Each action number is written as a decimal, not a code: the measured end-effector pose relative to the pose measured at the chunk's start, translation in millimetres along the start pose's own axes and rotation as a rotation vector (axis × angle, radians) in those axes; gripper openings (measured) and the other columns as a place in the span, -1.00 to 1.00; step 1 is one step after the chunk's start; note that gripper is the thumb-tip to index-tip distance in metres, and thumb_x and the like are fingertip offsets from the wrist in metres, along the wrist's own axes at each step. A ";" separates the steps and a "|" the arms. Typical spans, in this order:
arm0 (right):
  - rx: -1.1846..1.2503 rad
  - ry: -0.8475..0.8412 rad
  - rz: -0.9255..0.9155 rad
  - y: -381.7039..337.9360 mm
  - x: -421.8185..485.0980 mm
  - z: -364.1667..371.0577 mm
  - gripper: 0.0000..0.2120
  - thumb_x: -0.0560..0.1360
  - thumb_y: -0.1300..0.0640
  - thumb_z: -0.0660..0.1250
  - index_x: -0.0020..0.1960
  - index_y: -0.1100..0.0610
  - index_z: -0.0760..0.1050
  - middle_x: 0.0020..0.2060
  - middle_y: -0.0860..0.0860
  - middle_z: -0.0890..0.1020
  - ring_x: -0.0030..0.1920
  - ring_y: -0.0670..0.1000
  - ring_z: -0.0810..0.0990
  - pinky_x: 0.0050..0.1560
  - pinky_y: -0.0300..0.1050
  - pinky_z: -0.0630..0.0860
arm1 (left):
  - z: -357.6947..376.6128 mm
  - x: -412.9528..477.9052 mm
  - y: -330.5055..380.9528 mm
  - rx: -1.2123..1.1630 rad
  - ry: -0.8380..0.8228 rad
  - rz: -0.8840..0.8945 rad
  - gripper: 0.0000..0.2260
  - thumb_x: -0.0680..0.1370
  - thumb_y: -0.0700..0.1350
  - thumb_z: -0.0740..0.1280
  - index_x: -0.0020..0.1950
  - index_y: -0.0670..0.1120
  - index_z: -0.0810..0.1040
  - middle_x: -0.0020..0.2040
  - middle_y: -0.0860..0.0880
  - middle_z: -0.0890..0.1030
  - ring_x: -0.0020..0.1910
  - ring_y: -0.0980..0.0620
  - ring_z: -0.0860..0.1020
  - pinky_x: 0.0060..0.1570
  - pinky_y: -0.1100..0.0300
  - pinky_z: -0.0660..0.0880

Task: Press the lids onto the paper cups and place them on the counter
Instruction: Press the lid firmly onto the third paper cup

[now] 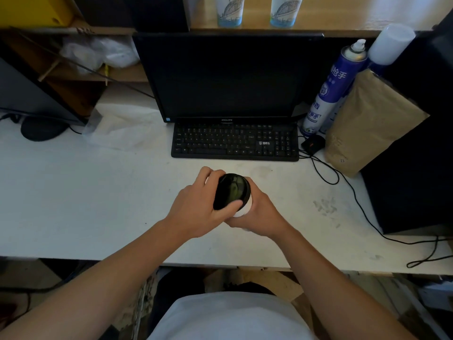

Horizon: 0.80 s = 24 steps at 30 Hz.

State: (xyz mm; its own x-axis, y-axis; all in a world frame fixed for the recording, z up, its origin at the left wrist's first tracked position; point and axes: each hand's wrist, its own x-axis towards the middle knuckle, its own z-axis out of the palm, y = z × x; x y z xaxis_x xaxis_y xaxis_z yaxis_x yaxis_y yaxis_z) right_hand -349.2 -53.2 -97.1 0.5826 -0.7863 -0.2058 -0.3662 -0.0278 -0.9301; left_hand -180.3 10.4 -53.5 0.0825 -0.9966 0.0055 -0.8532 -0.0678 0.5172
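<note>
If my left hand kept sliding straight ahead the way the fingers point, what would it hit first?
Probably the keyboard. The left hand, holding the lid on the cup, points up and slightly right toward it; the desk between looks bare.

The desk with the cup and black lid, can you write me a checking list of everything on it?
Surface: white desk, scuffed, smudged at right.
Job's things: black lid tilted on white paper cup; two printed cups on wooden counter.
Clutter: monitor, keyboard, spray can, brown bag.
Grippers: left hand on lid; right hand holds cup.
Cables: black cable trails right.
Surroundings: shelves at left.
</note>
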 end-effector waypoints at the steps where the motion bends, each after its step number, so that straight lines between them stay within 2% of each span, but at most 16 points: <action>1: 0.010 -0.018 -0.004 -0.3 0.7 -1.4 -0.24 0.27 0.17 0.65 0.38 -0.07 0.40 0.16 -0.21 0.61 0.16 -0.16 0.61 0.04 -0.22 0.61 | -0.8 -0.8 -3.3 -0.019 0.004 0.034 -0.31 0.42 0.40 0.21 0.38 -0.03 0.38 0.22 0.04 0.41 -0.03 0.00 0.56 -0.09 0.11 0.61; 4: 0.031 -0.044 -0.027 -0.9 4.4 0.1 -0.21 0.26 0.13 0.65 0.41 -0.08 0.39 0.22 -0.17 0.60 0.25 -0.06 0.60 0.18 -0.01 0.64 | -1.5 -0.6 -6.8 -0.132 0.056 0.056 -0.30 0.35 0.35 0.34 0.35 -0.06 0.43 0.21 0.08 0.42 0.03 0.12 0.53 -0.04 0.24 0.58; 6: 0.063 -0.045 -0.035 -1.2 6.1 4.2 -0.21 0.26 0.13 0.65 0.41 -0.08 0.39 0.24 -0.11 0.61 0.26 0.00 0.60 0.18 0.15 0.64 | -0.3 0.3 -5.2 -0.232 0.076 0.046 -0.32 0.34 0.31 0.39 0.33 -0.04 0.43 0.21 0.13 0.41 0.08 0.20 0.49 0.02 0.31 0.53; 8: 0.076 -0.042 -0.043 -2.3 7.1 8.1 -0.21 0.26 0.14 0.64 0.41 -0.05 0.39 0.25 -0.06 0.60 0.28 0.04 0.59 0.21 0.20 0.62 | 1.6 1.8 -1.6 -0.345 0.066 0.027 -0.34 0.34 0.26 0.42 0.35 -0.01 0.43 0.22 0.15 0.44 0.16 0.23 0.48 0.09 0.34 0.49; 12: 0.089 -0.048 -0.047 -4.1 8.0 11.1 -0.20 0.26 0.15 0.63 0.42 -0.05 0.38 0.26 -0.08 0.60 0.29 0.00 0.58 0.28 0.10 0.59 | 4.1 0.8 2.0 -0.467 0.101 -0.038 -0.39 0.31 0.21 0.46 0.31 0.04 0.45 0.17 0.14 0.55 0.17 0.14 0.53 0.08 0.33 0.51; 15: 0.101 -0.032 -0.030 -3.3 6.8 13.6 -0.22 0.25 0.21 0.63 0.37 -0.09 0.40 0.21 -0.16 0.60 0.24 -0.09 0.59 0.20 -0.08 0.61 | 5.7 -1.7 7.7 -0.466 0.153 -0.088 -0.45 0.31 0.16 0.47 0.25 0.14 0.41 0.10 0.30 0.47 0.19 0.17 0.45 0.06 0.47 0.44; 17: 0.110 -0.002 -0.017 -3.1 6.8 17.2 -0.22 0.25 0.29 0.63 0.34 -0.12 0.40 0.17 -0.22 0.60 0.21 -0.16 0.59 0.15 -0.18 0.60 | 8.2 -2.1 13.5 -0.497 0.180 -0.146 -0.49 0.33 0.09 0.47 0.24 0.16 0.40 0.07 0.34 0.43 0.18 0.17 0.43 0.01 0.50 0.41; 20: 0.116 0.049 -0.021 -3.6 6.7 23.5 -0.19 0.24 0.28 0.65 0.35 -0.12 0.39 0.14 -0.31 0.59 0.19 -0.20 0.59 0.18 -0.18 0.60 | 12.0 0.0 19.1 -0.565 0.216 -0.215 -0.51 0.34 0.09 0.47 0.25 0.11 0.46 0.11 0.19 0.55 0.15 0.16 0.52 -0.02 0.46 0.47; 22: 0.130 0.087 -0.020 -4.5 6.1 26.5 -0.19 0.24 0.24 0.67 0.35 -0.12 0.38 0.09 -0.37 0.59 0.17 -0.25 0.59 0.17 -0.22 0.59 | 14.3 1.6 20.4 -0.590 0.247 -0.253 -0.52 0.36 0.05 0.50 0.24 0.09 0.48 0.11 0.14 0.58 0.12 0.17 0.54 -0.04 0.51 0.46; 24: 0.124 0.129 -0.029 -6.0 5.5 29.8 -0.21 0.26 0.23 0.66 0.33 -0.13 0.36 0.09 -0.35 0.59 0.15 -0.28 0.58 0.13 -0.30 0.57 | 16.7 2.9 22.5 -0.593 0.279 -0.304 -0.54 0.40 0.00 0.54 0.25 0.09 0.47 0.13 0.13 0.58 0.12 0.19 0.54 -0.06 0.55 0.44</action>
State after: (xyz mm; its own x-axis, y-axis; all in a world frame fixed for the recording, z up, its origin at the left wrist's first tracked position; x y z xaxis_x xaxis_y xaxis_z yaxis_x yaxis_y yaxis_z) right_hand -322.2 -39.0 -101.6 0.4904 -0.8593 -0.1452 -0.2537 0.0186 -0.9671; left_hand -207.9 5.2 -56.2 0.4672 -0.8834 -0.0350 -0.3552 -0.2238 0.9076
